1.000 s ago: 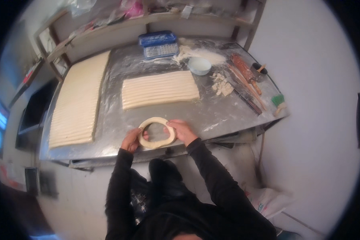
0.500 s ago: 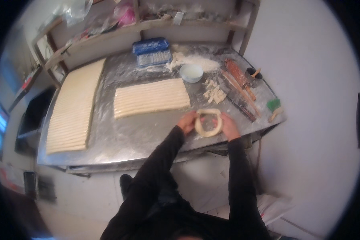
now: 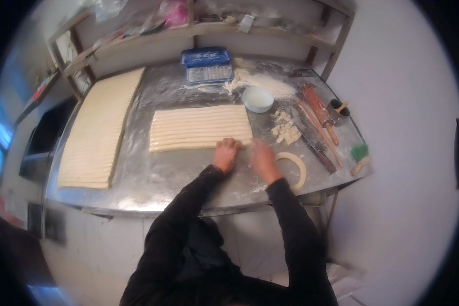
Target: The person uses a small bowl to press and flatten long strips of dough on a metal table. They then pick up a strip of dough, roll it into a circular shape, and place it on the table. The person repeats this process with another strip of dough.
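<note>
My left hand [image 3: 226, 153] rests at the near edge of the middle slab of cut dough strips [image 3: 199, 122], its fingers curled over the nearest strip. My right hand [image 3: 262, 159], smeared by motion, is at the right end of that edge; its grip is unclear. A dough ring [image 3: 301, 167] lies on the steel table [image 3: 163, 188] just right of my right hand, partly hidden by it. A longer slab of dough strips [image 3: 89, 135] lies along the table's left side.
At the back are blue plastic trays [image 3: 205, 57], a pale bowl [image 3: 258, 100] and spilled flour [image 3: 270, 81] below a wooden shelf [image 3: 290, 35]. On the right lie dough scraps [image 3: 285, 130], a rolling pin [image 3: 316, 104], long sticks [image 3: 319, 153], a dark pot [image 3: 338, 108] and a green brush [image 3: 359, 152].
The dough ring has been let go and now lies at the right. Both hands have moved from it to the near edge of the middle slab.
</note>
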Motion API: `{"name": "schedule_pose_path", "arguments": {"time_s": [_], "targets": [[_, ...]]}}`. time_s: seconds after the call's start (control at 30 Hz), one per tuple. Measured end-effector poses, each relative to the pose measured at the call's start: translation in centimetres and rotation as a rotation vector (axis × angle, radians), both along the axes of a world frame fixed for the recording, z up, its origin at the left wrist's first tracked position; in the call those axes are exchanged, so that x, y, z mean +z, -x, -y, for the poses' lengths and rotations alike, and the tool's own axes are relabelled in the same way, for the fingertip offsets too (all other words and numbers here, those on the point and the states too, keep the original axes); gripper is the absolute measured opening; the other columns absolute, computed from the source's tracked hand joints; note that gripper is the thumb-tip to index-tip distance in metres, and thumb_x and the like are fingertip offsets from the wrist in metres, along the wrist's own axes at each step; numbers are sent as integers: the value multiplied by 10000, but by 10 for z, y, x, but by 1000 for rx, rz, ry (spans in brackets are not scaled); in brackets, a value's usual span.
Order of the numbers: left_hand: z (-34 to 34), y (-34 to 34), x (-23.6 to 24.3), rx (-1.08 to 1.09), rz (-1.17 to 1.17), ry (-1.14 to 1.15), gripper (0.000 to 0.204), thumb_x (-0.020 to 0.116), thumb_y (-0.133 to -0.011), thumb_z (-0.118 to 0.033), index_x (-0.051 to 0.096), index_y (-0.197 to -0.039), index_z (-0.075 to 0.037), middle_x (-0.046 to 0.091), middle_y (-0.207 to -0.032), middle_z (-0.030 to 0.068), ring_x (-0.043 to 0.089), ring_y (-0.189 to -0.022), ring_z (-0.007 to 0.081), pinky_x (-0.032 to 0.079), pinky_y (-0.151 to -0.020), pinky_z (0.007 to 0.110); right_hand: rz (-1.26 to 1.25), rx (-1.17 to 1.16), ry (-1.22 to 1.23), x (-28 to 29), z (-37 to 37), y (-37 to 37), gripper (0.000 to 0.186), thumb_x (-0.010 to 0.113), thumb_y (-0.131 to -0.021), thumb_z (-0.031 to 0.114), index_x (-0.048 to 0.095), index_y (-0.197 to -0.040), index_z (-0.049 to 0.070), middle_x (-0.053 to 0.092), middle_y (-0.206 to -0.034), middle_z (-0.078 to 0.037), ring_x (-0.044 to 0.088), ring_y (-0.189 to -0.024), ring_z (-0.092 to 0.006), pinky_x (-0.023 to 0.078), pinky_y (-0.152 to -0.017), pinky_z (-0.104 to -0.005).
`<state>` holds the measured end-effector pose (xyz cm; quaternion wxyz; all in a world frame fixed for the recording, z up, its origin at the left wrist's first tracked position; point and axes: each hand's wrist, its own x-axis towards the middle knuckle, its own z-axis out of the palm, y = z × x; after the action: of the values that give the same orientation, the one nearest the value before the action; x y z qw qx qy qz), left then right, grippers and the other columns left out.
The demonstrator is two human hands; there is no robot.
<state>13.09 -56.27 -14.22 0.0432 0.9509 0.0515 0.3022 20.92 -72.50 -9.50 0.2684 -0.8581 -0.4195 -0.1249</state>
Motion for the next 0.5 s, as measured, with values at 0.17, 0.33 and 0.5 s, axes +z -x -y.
{"name": "schedule_pose_path", "arguments": {"time_s": [0.17, 0.33, 0.5], "targets": [[-11, 6, 12, -57, -106, 44, 232, 590, -848, -168, 685, -1047, -95, 616, -1040, 99, 582, -1034, 295, 454, -846, 474, 173, 190, 64, -27, -45, -4, 243, 610, -817, 56, 663, -1054, 42, 662, -1050, -163, 645, -986, -371, 520, -870, -471], [-26, 23, 10, -117, -45, 94, 207, 626, -838, -192, 699, -1022, -130, 625, -1032, 89, 588, -1037, 286, 449, -841, 481, 150, 199, 432, 2, -41, -7, 207, 672, -810, 165, 690, -983, 52, 659, -1010, -168, 655, -954, -355, 508, -798, -501], [-73, 55, 6, -72, -70, 133, 171, 614, -858, -224, 687, -972, -119, 615, -990, 105, 573, -1022, 302, 409, -890, 464, 222, 197, 441, -4, -50, -5, 254, 724, -806, 230, 703, -970, 38, 662, -1008, -159, 659, -970, -346, 509, -829, -485]]}}
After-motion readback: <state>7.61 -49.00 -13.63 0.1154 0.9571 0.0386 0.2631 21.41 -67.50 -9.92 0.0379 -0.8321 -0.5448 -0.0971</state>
